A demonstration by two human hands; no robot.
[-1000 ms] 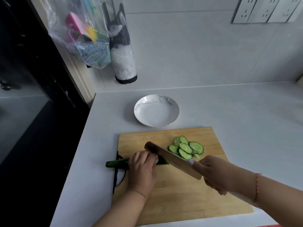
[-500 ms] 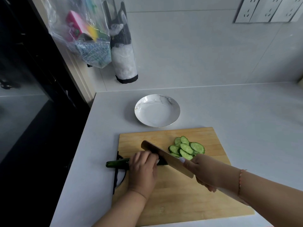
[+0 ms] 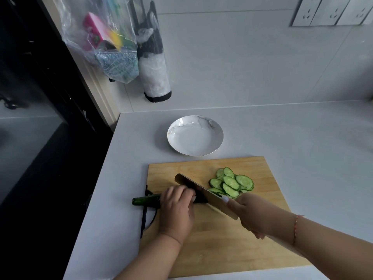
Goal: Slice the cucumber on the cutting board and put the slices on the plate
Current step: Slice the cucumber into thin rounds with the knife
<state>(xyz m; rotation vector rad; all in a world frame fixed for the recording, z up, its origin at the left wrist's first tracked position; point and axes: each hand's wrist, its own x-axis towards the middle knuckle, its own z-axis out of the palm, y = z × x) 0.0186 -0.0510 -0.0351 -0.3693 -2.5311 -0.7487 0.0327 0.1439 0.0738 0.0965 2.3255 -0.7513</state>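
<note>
On the left half of the pale bamboo cutting board (image 3: 222, 239) lies the dark green cucumber (image 3: 145, 200), its uncut end jutting past the board's left edge over the grey counter (image 3: 302, 148). I have my left hand (image 3: 177, 209) laid over its middle, fingers curled down round it, which I judge is to stop it rolling under the cut. My right hand (image 3: 248, 214) is closed round the handle of the broad steel cleaver (image 3: 201, 191), one fingertip up on the blade's flank for steering; the blade stands just beside the left knuckles, at the cucumber's cut end. So the cucumber runs out of the left grip both ways, with only a short stub showing on the blade side. Just right of the blade sits the overlapping pile of pale green slices (image 3: 232, 183), pushed aside there, I think, to keep the cutting spot free. Beyond the board's far edge waits the white marbled plate (image 3: 175, 126), no slices on it.
</note>
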